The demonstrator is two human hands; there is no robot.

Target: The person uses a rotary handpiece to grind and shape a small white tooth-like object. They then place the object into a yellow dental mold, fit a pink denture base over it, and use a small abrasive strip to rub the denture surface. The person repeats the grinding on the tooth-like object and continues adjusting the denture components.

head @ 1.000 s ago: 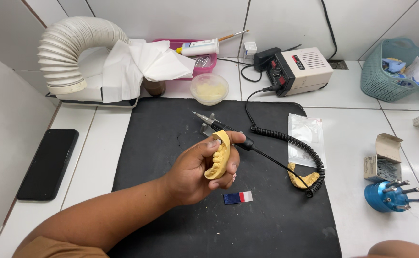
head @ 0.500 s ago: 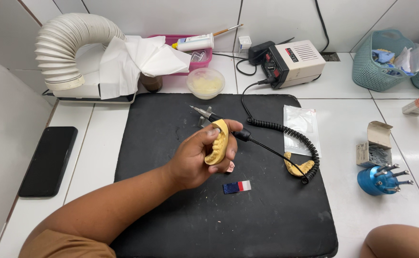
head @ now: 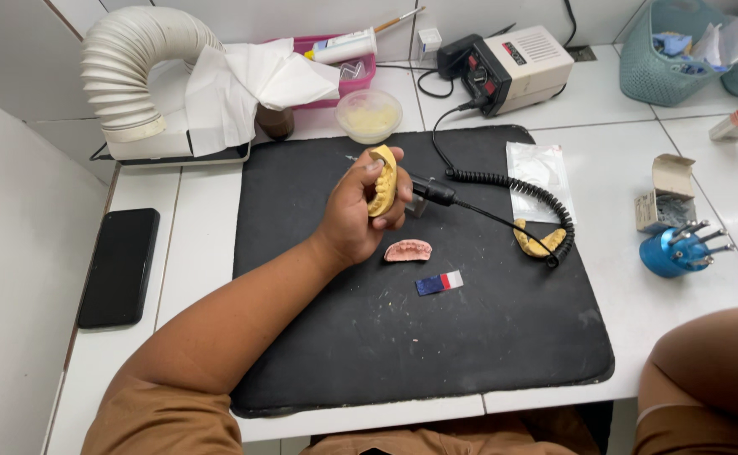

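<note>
My left hand (head: 356, 211) is raised over the black mat (head: 318, 354) and grips a yellow plaster dental cast (head: 383, 179) upright between thumb and fingers. Just right of the hand lies a black rotary handpiece (head: 430, 191) with its coiled cord (head: 512, 187). A pink wax bite piece (head: 408, 250) rests on the mat below the hand, and a small blue, white and red strip (head: 439, 282) lies near it. A second yellow cast (head: 540, 243) sits by the cord's end. Only my right forearm (head: 714, 362) shows at the lower right; the hand itself is out of frame.
A white ribbed suction hose (head: 125, 76), white tissue (head: 251, 80), a pink tray (head: 354, 80), a lidded yellow cup (head: 369, 115) and the motor control box (head: 516, 67) line the back. A black phone (head: 119, 265) lies left. A blue bur stand (head: 671, 251), small carton (head: 665, 194) and teal basket (head: 664, 59) stand right.
My left hand has kept hold of the yellow cast. The pink wax piece, hidden behind the hand before, now shows on the mat. The head camera has shifted slightly.
</note>
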